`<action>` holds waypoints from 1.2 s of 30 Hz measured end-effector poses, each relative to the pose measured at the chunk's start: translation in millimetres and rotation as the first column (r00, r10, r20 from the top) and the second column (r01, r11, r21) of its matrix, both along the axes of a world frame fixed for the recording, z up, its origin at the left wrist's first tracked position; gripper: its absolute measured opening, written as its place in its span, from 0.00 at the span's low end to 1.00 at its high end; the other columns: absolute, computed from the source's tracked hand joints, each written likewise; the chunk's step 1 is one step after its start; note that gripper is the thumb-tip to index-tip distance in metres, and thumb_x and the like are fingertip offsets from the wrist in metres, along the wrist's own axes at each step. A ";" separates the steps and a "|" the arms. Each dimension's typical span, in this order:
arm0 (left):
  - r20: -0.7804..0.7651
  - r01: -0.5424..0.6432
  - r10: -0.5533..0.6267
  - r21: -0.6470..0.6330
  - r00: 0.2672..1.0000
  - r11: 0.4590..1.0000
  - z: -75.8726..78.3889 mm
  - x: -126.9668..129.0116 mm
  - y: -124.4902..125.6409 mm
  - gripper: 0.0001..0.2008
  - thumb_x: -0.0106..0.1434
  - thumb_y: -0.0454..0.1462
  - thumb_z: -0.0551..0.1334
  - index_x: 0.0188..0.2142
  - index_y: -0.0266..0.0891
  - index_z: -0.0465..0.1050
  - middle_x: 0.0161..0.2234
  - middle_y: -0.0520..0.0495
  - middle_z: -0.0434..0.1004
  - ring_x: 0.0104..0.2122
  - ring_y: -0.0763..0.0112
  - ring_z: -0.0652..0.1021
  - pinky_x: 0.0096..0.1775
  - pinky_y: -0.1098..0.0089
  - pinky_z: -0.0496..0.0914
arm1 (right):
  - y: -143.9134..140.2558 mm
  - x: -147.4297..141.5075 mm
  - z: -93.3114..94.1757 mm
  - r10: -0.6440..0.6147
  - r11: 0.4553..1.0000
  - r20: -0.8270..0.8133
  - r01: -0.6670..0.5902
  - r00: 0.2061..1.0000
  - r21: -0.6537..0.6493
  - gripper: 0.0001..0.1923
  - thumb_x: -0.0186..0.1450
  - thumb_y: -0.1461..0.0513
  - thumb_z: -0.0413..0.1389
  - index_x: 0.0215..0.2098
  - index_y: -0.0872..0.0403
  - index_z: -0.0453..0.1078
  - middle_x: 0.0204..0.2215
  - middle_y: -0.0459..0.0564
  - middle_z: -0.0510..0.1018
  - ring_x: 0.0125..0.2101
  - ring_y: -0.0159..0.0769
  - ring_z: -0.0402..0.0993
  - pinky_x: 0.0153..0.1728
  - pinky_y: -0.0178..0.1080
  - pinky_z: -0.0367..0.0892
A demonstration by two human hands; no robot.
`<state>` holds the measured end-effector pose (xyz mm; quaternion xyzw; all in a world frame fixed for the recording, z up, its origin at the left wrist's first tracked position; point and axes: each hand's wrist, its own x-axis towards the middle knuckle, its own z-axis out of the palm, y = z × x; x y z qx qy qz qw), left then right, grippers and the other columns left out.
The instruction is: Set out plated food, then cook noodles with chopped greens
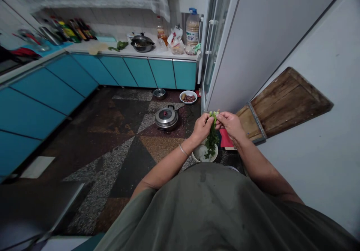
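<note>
While bunch of greens (213, 140) hangs leaves-down over bowl (199, 154), left hand (203, 128) and right hand (230, 124) both pinch its upper end.

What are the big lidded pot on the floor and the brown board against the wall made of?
The big lidded pot: probably polished metal, given its silvery shine; the dark lid centre looks like glass. The brown board: apparently wood, worn, with streaky grain.

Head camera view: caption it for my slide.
Left hand and right hand hold leafy greens hanging over a pale bowl.
</note>
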<state>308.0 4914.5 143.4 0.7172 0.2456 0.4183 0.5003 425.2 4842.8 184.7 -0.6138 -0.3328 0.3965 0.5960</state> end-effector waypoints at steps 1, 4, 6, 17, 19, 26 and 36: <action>0.009 -0.005 0.004 0.007 1.000 1.000 -0.4 -0.5 -0.8 0.15 0.68 0.46 0.57 0.29 0.39 0.64 0.25 0.54 0.66 0.27 0.74 0.66 0.32 0.72 0.60 | -0.2 -0.8 -0.4 0.006 1.000 -0.001 -0.006 1.000 0.001 0.30 0.44 0.41 0.69 0.29 0.55 0.69 0.20 0.43 0.73 0.17 0.26 0.68 0.19 0.29 0.62; 0.014 -0.027 0.026 0.042 1.000 0.999 -0.9 -1.8 -0.9 0.14 0.67 0.44 0.58 0.29 0.39 0.63 0.26 0.53 0.66 0.28 0.73 0.66 0.33 0.71 0.60 | -1.4 -1.3 -1.6 0.036 0.999 0.019 -0.036 0.999 0.003 0.28 0.47 0.42 0.68 0.31 0.56 0.70 0.21 0.43 0.74 0.19 0.26 0.69 0.21 0.30 0.63; -0.017 -0.023 0.024 0.070 1.000 0.997 0.0 -2.5 0.7 0.13 0.67 0.42 0.59 0.28 0.40 0.62 0.25 0.53 0.66 0.28 0.73 0.66 0.33 0.71 0.60 | -2.1 -0.1 -2.5 0.053 0.999 0.049 -0.053 0.997 0.006 0.27 0.50 0.42 0.66 0.30 0.56 0.70 0.22 0.44 0.74 0.20 0.27 0.70 0.22 0.31 0.64; -0.247 0.120 -0.063 0.222 0.967 0.968 15.5 -20.9 12.7 0.14 0.65 0.34 0.60 0.26 0.42 0.55 0.24 0.53 0.62 0.26 0.71 0.65 0.32 0.69 0.58 | -3.1 18.7 -0.5 0.240 0.970 0.509 -0.223 0.827 -0.095 0.17 0.58 0.48 0.59 0.29 0.54 0.66 0.19 0.41 0.69 0.20 0.29 0.66 0.22 0.32 0.60; -0.243 0.114 -0.058 0.224 0.968 0.968 17.9 -25.3 16.4 0.14 0.65 0.34 0.59 0.26 0.42 0.55 0.24 0.53 0.62 0.26 0.71 0.66 0.32 0.69 0.58 | -3.4 23.3 -2.0 0.152 0.988 0.655 -0.123 0.740 -0.090 0.14 0.58 0.52 0.59 0.26 0.53 0.66 0.18 0.42 0.67 0.21 0.29 0.64 0.23 0.33 0.58; -0.179 0.062 -0.039 0.125 0.983 0.990 12.7 -14.7 21.0 0.13 0.65 0.35 0.58 0.26 0.41 0.55 0.23 0.55 0.61 0.25 0.73 0.64 0.30 0.70 0.56 | -1.9 14.9 0.6 0.174 0.983 0.240 -0.156 0.955 -0.092 0.21 0.52 0.47 0.64 0.29 0.54 0.66 0.22 0.44 0.74 0.18 0.28 0.68 0.22 0.33 0.63; -0.046 0.277 -0.297 -0.251 0.954 0.928 -12.2 -2.0 17.1 0.21 0.64 0.54 0.60 0.28 0.39 0.64 0.21 0.53 0.66 0.22 0.75 0.65 0.26 0.72 0.58 | 1.1 20.5 -14.1 0.157 0.987 0.169 -0.159 0.973 0.001 0.27 0.55 0.46 0.64 0.44 0.54 0.69 0.23 0.43 0.76 0.21 0.30 0.72 0.26 0.35 0.70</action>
